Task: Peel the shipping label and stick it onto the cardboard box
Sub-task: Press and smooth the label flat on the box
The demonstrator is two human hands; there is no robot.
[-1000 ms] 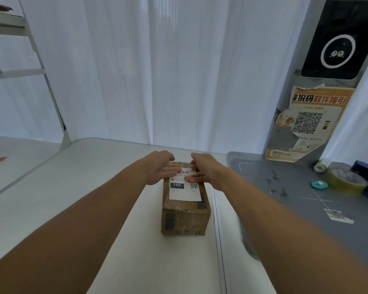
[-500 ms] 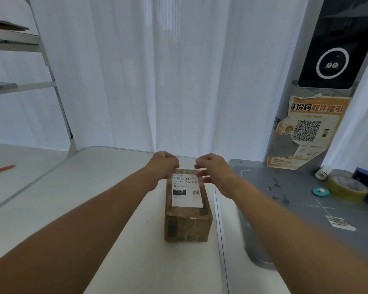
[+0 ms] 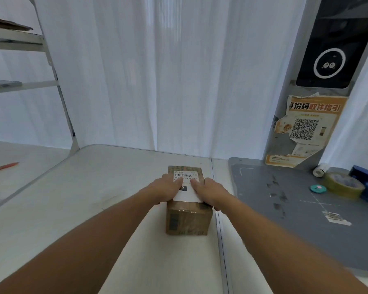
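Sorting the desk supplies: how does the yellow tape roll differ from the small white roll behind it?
The yellow tape roll is wide and lies flat, ring upward; the small white roll is much smaller and lies on its side, open end toward the camera. Both rest on the grey mat.

Both arms stretched forward, hands flat, palms down.
Left hand (image 3: pixel 168 188) and right hand (image 3: pixel 210 190) side by side, fingers spread, pressing downward.

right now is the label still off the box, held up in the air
No, the shipping label lies flat on top of the cardboard box, with the left hand and right hand pressing on it.
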